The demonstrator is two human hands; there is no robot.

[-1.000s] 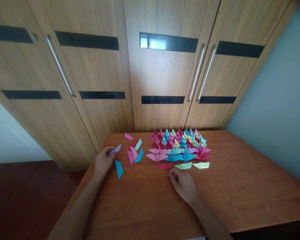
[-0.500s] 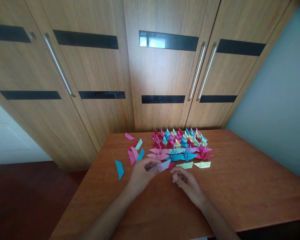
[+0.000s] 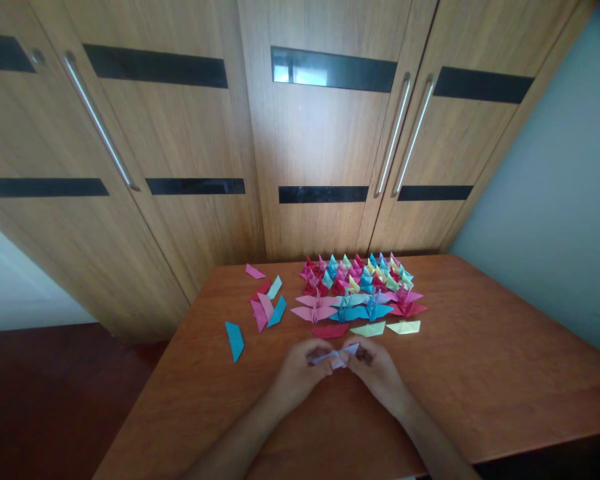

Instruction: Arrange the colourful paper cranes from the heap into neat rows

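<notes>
Between my two hands is a pale lavender folded paper piece (image 3: 337, 361), its middle partly opened out. My left hand (image 3: 303, 370) pinches its left end, and my right hand (image 3: 375, 370) pinches the right end; fingers hide parts of both ends. Just beyond the hands lie a flat red folded paper (image 3: 330, 331) and two pale green folded papers (image 3: 368, 330) (image 3: 404, 327) in a row. Behind that row stand pink, blue and red paper cranes (image 3: 350, 310) with wings spread.
Many more small folded cranes (image 3: 355, 273) fill the table's back. Left of them lie loose folded strips: pink (image 3: 255, 271), pale mint (image 3: 275, 287), blue (image 3: 277, 311) and a nearer blue one (image 3: 235, 341). A wooden wardrobe (image 3: 325, 147) stands behind the table (image 3: 490, 360).
My left hand has carried the lavender paper rightward from the loose strips to the middle. My right hand has taken hold of its other end, and the paper has been partly opened.
</notes>
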